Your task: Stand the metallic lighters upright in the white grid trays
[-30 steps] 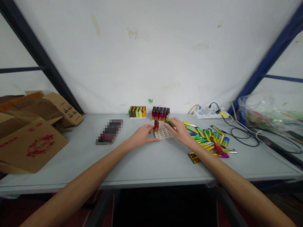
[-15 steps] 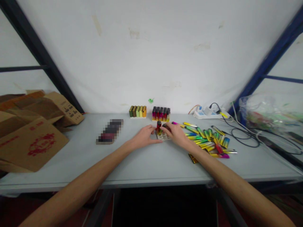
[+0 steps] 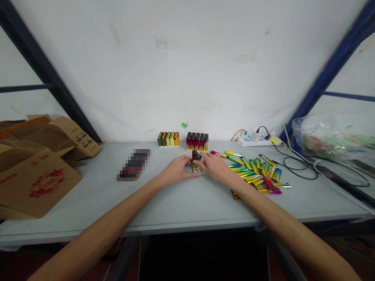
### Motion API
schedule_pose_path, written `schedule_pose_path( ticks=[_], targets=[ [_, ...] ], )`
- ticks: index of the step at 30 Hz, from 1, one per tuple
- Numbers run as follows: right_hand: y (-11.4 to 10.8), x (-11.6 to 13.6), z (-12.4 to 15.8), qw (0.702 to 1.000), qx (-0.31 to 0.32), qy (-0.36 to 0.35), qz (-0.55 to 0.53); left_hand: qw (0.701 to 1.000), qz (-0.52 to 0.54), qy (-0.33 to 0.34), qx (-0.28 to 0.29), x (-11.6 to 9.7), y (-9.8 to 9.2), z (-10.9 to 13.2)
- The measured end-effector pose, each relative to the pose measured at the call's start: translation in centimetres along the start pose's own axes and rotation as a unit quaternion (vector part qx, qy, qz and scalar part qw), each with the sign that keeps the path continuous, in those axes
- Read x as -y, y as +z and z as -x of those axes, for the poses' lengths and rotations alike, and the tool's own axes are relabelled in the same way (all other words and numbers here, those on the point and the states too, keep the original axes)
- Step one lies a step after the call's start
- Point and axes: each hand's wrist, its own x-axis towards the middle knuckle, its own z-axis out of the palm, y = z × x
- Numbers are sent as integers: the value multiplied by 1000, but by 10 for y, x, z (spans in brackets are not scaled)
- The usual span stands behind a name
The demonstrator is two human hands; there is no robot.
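My left hand (image 3: 175, 168) rests on the grey table (image 3: 181, 203), fingers against the left side of a small pale slotted tray (image 3: 197, 168). A red lighter (image 3: 193, 155) stands upright in that tray. My right hand (image 3: 215, 165) covers most of the tray and pinches a dark green lighter (image 3: 198, 158) right beside the red one. A heap of several shiny green, yellow and pink lighters (image 3: 258, 173) lies just right of my right hand.
Two filled trays stand at the back by the wall: one of green-yellow lighters (image 3: 168, 139), one of red-black lighters (image 3: 197, 141). Cardboard boxes (image 3: 38, 164) sit at the left, a blurred dark object (image 3: 134, 164) left of centre, a power strip (image 3: 254, 138), cables and a plastic bag (image 3: 331, 136) at the right.
My right hand has moved left over the tray, bringing the green lighter up against the standing red one. My left hand has stayed at the tray's left side.
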Motion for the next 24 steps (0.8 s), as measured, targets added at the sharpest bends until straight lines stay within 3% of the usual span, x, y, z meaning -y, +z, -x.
schedule_pose_path(
  ticks=[3,6,12,18,24],
  targets=[
    [-5,-22,1,1000,-17,1,-7,1000,-1,-6,3,0,-2,0],
    [-6,-52,2,997,-28,64,14,1000,-6,-14,9,-1,-3,0],
    [5,-98,2,992,17,123,33,1000,-8,-9,11,0,-5,0],
    [14,-101,-5,993,41,101,39,999,-32,-3,0,2,-7,0],
    [20,-97,-6,988,-72,99,-90,999,-38,-5,-4,3,-10,1]
  ],
)
